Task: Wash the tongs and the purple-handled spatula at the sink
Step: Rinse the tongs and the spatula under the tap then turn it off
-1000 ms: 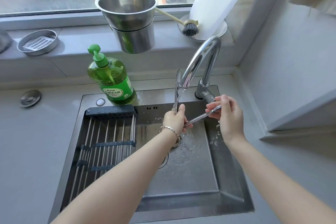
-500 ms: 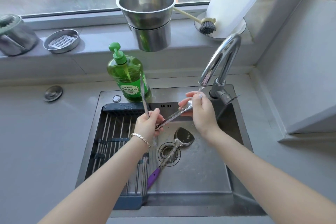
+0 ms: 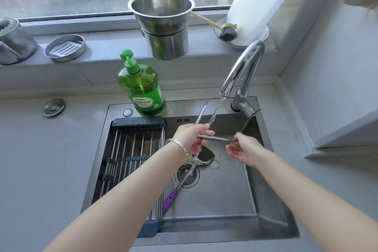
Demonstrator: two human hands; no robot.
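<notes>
Fingers [image 3: 203, 129] of left hand [image 3: 189, 136] curl round tongs [image 3: 214, 139] above sink [image 3: 268, 200]. Right hand [image 3: 243, 149] fingers touch one tong tip; grip indeterminate. Purple-handled spatula [image 3: 205, 156] lies across drain [image 3: 189, 178].

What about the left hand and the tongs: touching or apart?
Touching. The head view shows the left hand with fingers curled round the tongs where their two arms meet.

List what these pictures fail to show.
All head view.
The tongs hinge: hidden inside the left hand.
Whether the right hand pinches the tongs: its own back hides the fingertips.
The spatula blade: partly behind the left hand.
The metal container: cut off by the left edge.
</notes>
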